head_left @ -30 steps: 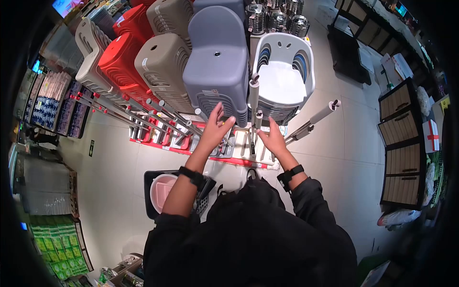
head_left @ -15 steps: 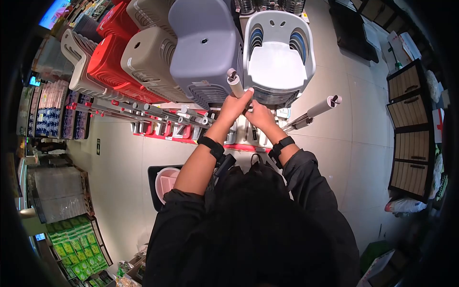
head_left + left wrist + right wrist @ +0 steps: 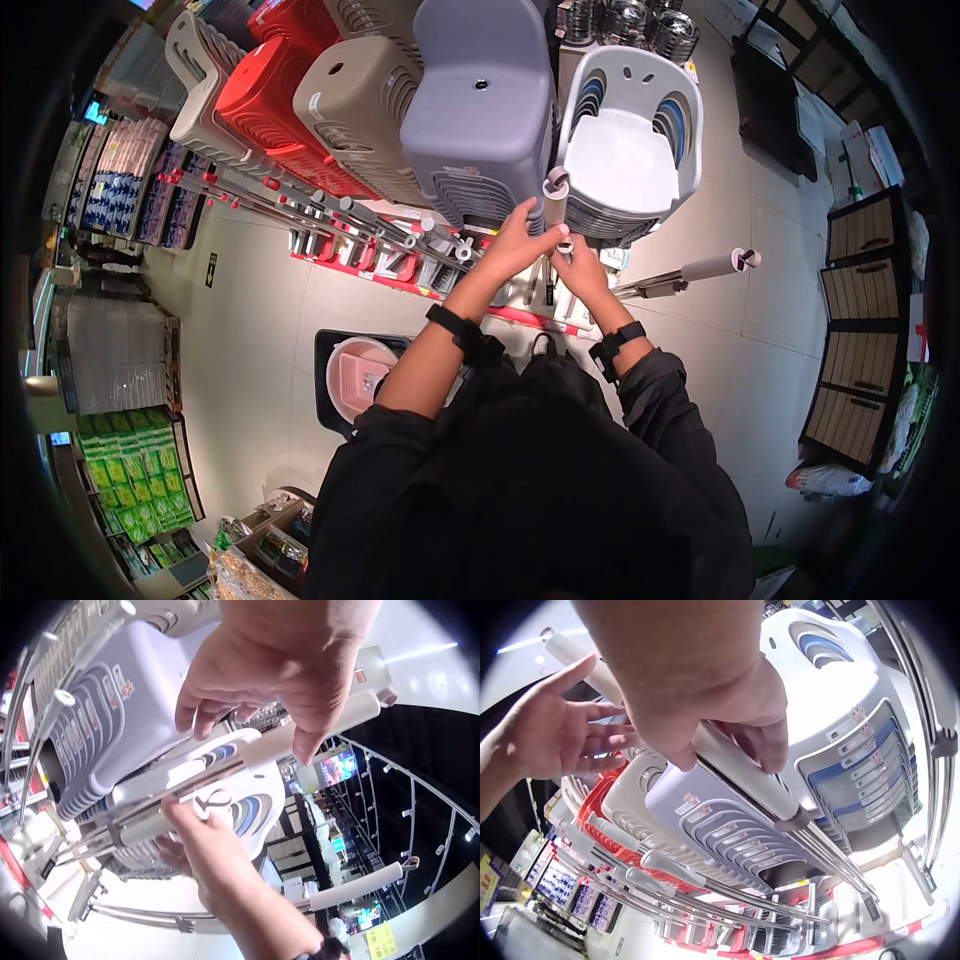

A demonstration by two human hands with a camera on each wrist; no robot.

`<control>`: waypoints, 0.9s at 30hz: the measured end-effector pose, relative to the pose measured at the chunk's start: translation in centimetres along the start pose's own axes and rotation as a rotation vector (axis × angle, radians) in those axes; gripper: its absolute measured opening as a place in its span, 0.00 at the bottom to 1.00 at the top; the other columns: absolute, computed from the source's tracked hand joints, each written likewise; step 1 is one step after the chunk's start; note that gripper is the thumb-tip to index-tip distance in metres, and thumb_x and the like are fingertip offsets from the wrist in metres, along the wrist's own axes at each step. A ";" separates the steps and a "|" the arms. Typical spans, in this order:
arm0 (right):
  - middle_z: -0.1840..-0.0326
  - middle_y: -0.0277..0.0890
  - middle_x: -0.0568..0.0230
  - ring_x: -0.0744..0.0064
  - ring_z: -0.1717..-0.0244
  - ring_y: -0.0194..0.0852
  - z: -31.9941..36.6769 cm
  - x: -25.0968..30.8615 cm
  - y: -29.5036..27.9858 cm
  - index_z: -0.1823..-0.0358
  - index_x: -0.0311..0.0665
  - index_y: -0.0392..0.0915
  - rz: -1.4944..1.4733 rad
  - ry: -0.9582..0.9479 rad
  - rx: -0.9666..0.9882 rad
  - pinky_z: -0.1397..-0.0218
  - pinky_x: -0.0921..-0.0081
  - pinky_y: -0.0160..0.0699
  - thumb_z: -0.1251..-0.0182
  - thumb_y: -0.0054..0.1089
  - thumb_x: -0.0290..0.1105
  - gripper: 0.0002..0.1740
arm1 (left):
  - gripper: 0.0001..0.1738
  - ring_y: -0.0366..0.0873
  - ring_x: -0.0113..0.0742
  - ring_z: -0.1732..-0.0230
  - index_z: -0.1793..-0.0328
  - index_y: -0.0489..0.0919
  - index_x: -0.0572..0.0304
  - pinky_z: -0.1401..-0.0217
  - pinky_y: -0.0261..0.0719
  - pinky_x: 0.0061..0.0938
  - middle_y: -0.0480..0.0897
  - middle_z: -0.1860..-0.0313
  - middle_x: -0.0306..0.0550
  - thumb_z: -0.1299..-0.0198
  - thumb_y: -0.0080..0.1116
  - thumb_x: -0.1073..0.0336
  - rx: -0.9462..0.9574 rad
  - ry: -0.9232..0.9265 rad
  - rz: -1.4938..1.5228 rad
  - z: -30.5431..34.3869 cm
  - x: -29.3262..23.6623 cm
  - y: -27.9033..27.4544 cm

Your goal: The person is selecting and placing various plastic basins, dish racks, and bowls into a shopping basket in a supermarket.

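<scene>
Two metal poles with pale sleeves stand upright in front of me, one taller than the other. My right hand [image 3: 712, 697] curls its thumb and fingers round the shorter pole's sleeve [image 3: 750, 776]. Beside the taller pole's sleeve [image 3: 337, 720], my left hand [image 3: 515, 248] has its fingers spread and loosely extended. In the right wrist view the left palm [image 3: 551, 735] faces that sleeve, with nothing enclosed by its fingers. The poles run down to a pale display base [image 3: 889, 904] at floor level.
Stacked grey-purple stools [image 3: 480, 120] and white chairs [image 3: 620, 165] stand right behind the poles. More long handles [image 3: 330, 215] lean at the left, and another pole [image 3: 705, 267] slants out at the right. A pink basin [image 3: 350, 375] lies on the floor at left.
Both hands came in from apart to the upright poles. The left hand closed near the taller pole's sleeve, then its fingers spread. The head view has shifted.
</scene>
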State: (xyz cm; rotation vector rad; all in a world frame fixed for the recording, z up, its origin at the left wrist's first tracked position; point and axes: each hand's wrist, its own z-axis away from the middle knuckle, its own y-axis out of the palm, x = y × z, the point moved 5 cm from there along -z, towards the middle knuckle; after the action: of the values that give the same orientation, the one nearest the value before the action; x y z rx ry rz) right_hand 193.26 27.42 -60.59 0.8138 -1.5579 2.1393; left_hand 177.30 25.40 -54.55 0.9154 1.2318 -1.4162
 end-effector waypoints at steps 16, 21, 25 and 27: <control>0.36 0.70 0.37 0.41 0.38 0.72 1.1 5.3 12.1 0.28 0.33 0.58 0.236 -0.076 0.361 0.36 0.55 0.71 0.36 0.57 0.54 0.42 | 0.57 0.58 0.52 0.24 0.22 0.51 0.72 0.25 0.58 0.38 0.61 0.26 0.68 0.46 0.68 0.44 -0.428 -0.038 0.063 0.5 11.7 -13.7; 0.38 0.71 0.35 0.38 0.39 0.72 -1.0 8.5 14.6 0.27 0.33 0.53 0.249 -0.130 0.361 0.37 0.53 0.71 0.36 0.57 0.52 0.44 | 0.46 0.73 0.55 0.33 0.28 0.65 0.67 0.32 0.69 0.39 0.75 0.37 0.68 0.43 0.60 0.39 -0.293 -0.134 0.080 -0.8 12.9 -12.1; 0.42 0.74 0.34 0.37 0.42 0.74 -2.5 9.0 15.8 0.27 0.32 0.53 0.273 -0.049 0.393 0.38 0.52 0.71 0.36 0.57 0.51 0.43 | 0.39 0.78 0.49 0.42 0.37 0.74 0.68 0.37 0.71 0.37 0.81 0.45 0.60 0.40 0.58 0.39 -0.341 -0.230 0.020 -1.0 13.8 -12.7; 0.45 0.76 0.36 0.38 0.44 0.76 -3.1 8.5 16.7 0.29 0.32 0.56 0.264 -0.058 0.371 0.41 0.52 0.73 0.35 0.56 0.50 0.40 | 0.38 0.79 0.50 0.43 0.41 0.78 0.65 0.40 0.72 0.37 0.83 0.49 0.59 0.39 0.53 0.35 -0.272 -0.288 -0.020 -0.8 13.4 -12.5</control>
State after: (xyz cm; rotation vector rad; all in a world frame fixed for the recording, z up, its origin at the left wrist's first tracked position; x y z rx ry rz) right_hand 176.01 24.73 -68.03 0.8260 -1.3781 2.6713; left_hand 162.25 23.10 -64.82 0.4955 1.1794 -1.3033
